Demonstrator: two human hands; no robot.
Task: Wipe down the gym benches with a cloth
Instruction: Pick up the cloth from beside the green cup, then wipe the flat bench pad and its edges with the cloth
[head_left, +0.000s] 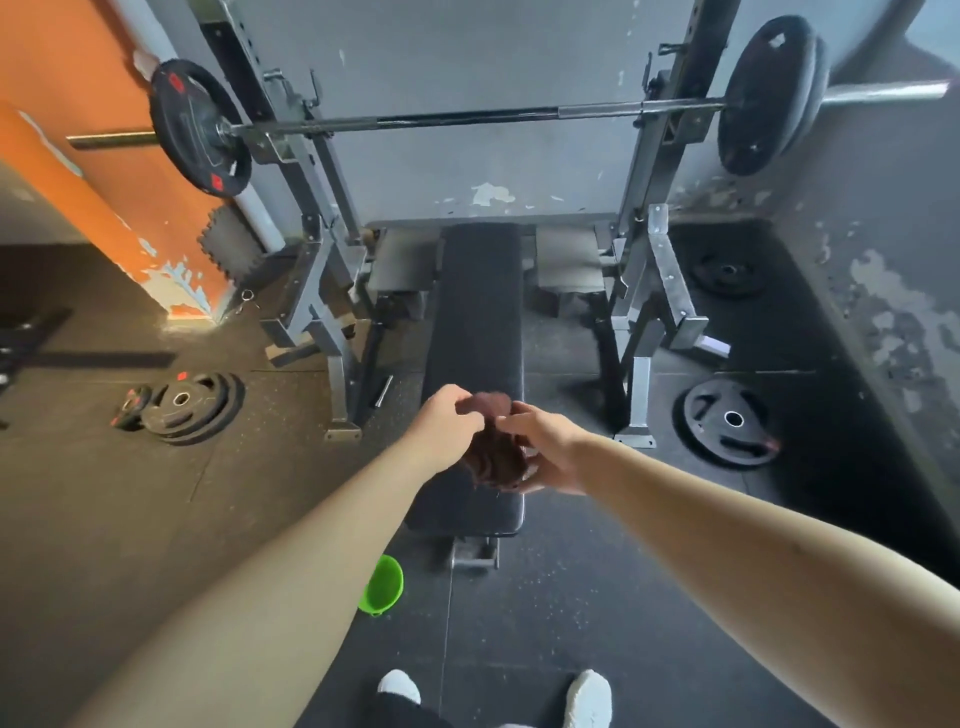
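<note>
A barbell (467, 115) rests across the grey steel rack (670, 280), carrying one black plate (200, 127) at its left end and paired plates (769, 93) at its right end. On the black rubber floor (571, 597), a plate stack (192, 408) lies left of the rack, and a single plate (727, 423) lies flat beside the right upright's foot (a second single plate (727, 273) lies farther back, near the wall). A green bucket (384, 584) stands on the floor at near left, and the orange wall (78, 78) shows peeling paint.

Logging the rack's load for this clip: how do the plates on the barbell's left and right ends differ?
The left-end plate is a single plate, while the right-end plates look like two set side by side. The left-end plate carries red marks; the right-end plates show none. All are black, round and loaded on the racked barbell.
</note>
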